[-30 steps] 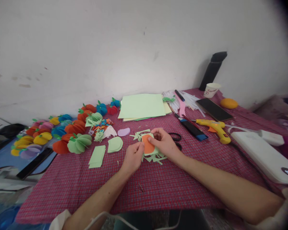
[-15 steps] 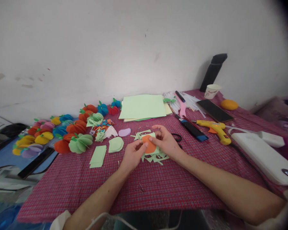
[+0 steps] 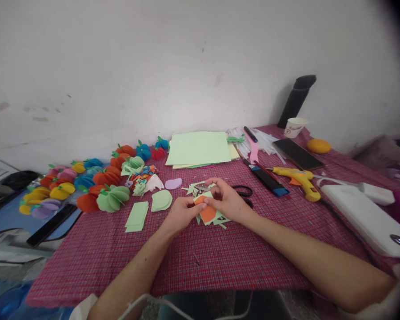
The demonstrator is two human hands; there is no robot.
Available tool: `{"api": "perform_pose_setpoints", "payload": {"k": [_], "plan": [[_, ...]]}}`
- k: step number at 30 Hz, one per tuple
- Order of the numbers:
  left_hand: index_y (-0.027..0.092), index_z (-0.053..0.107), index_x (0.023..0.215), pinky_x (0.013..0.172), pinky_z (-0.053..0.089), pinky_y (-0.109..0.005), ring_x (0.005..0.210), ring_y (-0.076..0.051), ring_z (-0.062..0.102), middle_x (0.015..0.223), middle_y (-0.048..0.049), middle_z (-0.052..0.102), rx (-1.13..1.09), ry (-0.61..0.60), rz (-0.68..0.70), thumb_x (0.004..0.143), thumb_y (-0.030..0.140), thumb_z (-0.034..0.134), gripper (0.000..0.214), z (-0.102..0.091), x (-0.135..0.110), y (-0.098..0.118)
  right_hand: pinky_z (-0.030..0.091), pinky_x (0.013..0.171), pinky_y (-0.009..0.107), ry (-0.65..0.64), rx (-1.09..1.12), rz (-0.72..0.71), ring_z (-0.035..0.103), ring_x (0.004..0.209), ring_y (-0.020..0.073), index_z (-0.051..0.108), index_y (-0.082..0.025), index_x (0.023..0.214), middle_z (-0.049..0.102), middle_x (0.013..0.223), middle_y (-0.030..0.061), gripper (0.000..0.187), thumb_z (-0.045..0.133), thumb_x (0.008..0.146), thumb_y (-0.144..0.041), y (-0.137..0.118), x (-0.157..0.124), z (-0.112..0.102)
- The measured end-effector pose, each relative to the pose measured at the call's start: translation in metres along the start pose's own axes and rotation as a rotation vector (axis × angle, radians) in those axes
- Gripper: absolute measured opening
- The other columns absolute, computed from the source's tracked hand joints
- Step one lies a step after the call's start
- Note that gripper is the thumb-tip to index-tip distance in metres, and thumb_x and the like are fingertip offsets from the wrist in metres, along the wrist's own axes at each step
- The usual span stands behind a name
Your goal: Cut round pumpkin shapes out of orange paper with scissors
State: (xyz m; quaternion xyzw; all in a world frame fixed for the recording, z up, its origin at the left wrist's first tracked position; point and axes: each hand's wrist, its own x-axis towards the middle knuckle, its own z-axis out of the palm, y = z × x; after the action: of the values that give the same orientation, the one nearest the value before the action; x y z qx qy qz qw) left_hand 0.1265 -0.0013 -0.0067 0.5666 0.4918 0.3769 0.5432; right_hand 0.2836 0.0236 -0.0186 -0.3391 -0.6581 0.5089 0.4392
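Between both hands is an orange paper cutout (image 3: 208, 214) lying against pale green paper (image 3: 206, 194). My left hand (image 3: 183, 214) pinches its left side, thumb on the orange face. From the right, my right hand (image 3: 227, 200) pinches the same papers, thumb near the left one. Under the hands lie green paper scraps (image 3: 222, 220). Black-handled scissors (image 3: 243, 190) rest just beyond my right hand, their blades partly hidden. Left of my left hand sit a stack of rounded green cutouts (image 3: 161, 201) and a stack of green rectangles (image 3: 137, 216).
Paper pumpkins (image 3: 108, 176) crowd the left side. Green sheets (image 3: 200, 149) lie at the back by the wall. To the right are a yellow glue gun (image 3: 296, 176), a phone (image 3: 298, 153), a paper cup (image 3: 295, 127), a utility knife (image 3: 266, 180) and a white power bank (image 3: 366, 220).
The orange cutout and green paper have tilted, and the thumbs have come together at their upper part. My right hand has shifted slightly, and more of the scissors' handles shows.
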Motion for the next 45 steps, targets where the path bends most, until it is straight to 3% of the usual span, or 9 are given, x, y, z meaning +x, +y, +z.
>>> {"api": "perform_pose_setpoints", "payload": {"k": [4, 8, 14, 18, 25, 30, 34, 38, 45], "plan": [[0.011, 0.067, 0.069, 0.059, 0.038, -0.022, 0.058, -0.011, 0.051, 0.063, -0.0018, 0.062, -0.081, -0.014, -0.018, 0.065, 0.032, 0.063, 0.022, -0.002, 0.000, -0.001, 0.036, 0.049, 0.019, -0.011, 0.048, 0.022, 0.044, 0.053, 0.0080, 0.041, -0.020, 0.102, 0.048, 0.062, -0.0054, 0.034, 0.057, 0.072, -0.025, -0.001, 0.001, 0.000], [0.011, 0.065, 0.070, 0.053, 0.036, -0.020, 0.052, -0.007, 0.047, 0.060, -0.0010, 0.059, -0.242, 0.132, -0.019, 0.065, 0.034, 0.063, 0.024, -0.001, 0.002, -0.003, 0.037, 0.049, 0.019, -0.030, 0.094, 0.111, 0.047, 0.053, 0.0076, 0.050, -0.017, 0.089, 0.052, 0.066, -0.0022, 0.022, 0.051, 0.076, -0.035, -0.001, 0.002, 0.000], [0.011, 0.061, 0.067, 0.047, 0.033, -0.019, 0.047, -0.006, 0.042, 0.054, 0.0008, 0.054, -0.326, 0.264, 0.002, 0.065, 0.035, 0.062, 0.024, 0.001, 0.005, -0.008, 0.026, 0.037, 0.017, -0.092, -0.067, 0.228, 0.037, 0.040, 0.0058, 0.055, -0.014, 0.069, 0.045, 0.050, -0.0041, 0.031, 0.048, 0.076, -0.043, 0.001, -0.001, 0.002], [0.011, 0.062, 0.074, 0.051, 0.035, -0.020, 0.053, -0.008, 0.047, 0.060, -0.0017, 0.056, -0.253, 0.196, -0.024, 0.067, 0.035, 0.061, 0.026, 0.001, 0.003, -0.004, 0.028, 0.038, 0.017, -0.130, -0.107, 0.219, 0.037, 0.041, 0.0058, 0.055, -0.014, 0.068, 0.046, 0.051, -0.0036, 0.028, 0.048, 0.075, -0.040, -0.002, 0.000, -0.002], [0.011, 0.065, 0.077, 0.059, 0.038, -0.023, 0.060, -0.011, 0.051, 0.068, -0.0031, 0.061, -0.058, -0.056, -0.045, 0.070, 0.040, 0.055, 0.031, -0.017, -0.004, 0.011, 0.027, 0.040, 0.017, -0.304, -0.296, 0.146, 0.033, 0.042, 0.0053, 0.054, -0.014, 0.065, 0.041, 0.050, -0.0046, 0.025, 0.047, 0.077, -0.035, -0.001, -0.001, -0.013], [0.010, 0.066, 0.071, 0.052, 0.035, -0.022, 0.051, -0.010, 0.049, 0.058, -0.0017, 0.060, 0.039, -0.131, -0.090, 0.067, 0.044, 0.057, 0.035, -0.021, -0.002, 0.010, 0.026, 0.038, 0.017, -0.372, -0.297, 0.139, 0.033, 0.041, 0.0052, 0.053, -0.014, 0.063, 0.040, 0.048, -0.0049, 0.026, 0.048, 0.077, -0.036, 0.001, -0.003, -0.012], [0.010, 0.066, 0.076, 0.045, 0.033, -0.020, 0.046, -0.009, 0.049, 0.056, -0.0040, 0.061, -0.023, -0.014, -0.048, 0.069, 0.047, 0.054, 0.040, -0.017, 0.001, 0.007, 0.034, 0.044, 0.018, -0.243, -0.119, 0.085, 0.044, 0.049, 0.0070, 0.052, -0.016, 0.083, 0.050, 0.059, -0.0035, 0.017, 0.052, 0.075, -0.031, -0.001, 0.001, -0.010], [0.010, 0.064, 0.090, 0.042, 0.032, -0.020, 0.049, -0.011, 0.054, 0.066, -0.0075, 0.065, -0.175, 0.076, -0.040, 0.069, 0.048, 0.054, 0.044, -0.012, 0.002, 0.004, 0.039, 0.048, 0.019, -0.014, -0.057, -0.007, 0.049, 0.053, 0.0081, 0.040, -0.021, 0.100, 0.056, 0.071, -0.0025, 0.035, 0.058, 0.070, -0.026, -0.003, 0.004, -0.010], [0.010, 0.063, 0.091, 0.043, 0.036, -0.021, 0.051, -0.013, 0.057, 0.068, -0.0077, 0.065, -0.248, 0.103, -0.028, 0.068, 0.048, 0.055, 0.045, -0.010, 0.002, 0.002, 0.043, 0.057, 0.023, -0.021, -0.206, -0.090, 0.051, 0.064, 0.0104, 0.050, -0.021, 0.108, 0.056, 0.079, 0.0010, 0.031, 0.050, 0.077, -0.025, -0.003, 0.001, -0.009]]}}
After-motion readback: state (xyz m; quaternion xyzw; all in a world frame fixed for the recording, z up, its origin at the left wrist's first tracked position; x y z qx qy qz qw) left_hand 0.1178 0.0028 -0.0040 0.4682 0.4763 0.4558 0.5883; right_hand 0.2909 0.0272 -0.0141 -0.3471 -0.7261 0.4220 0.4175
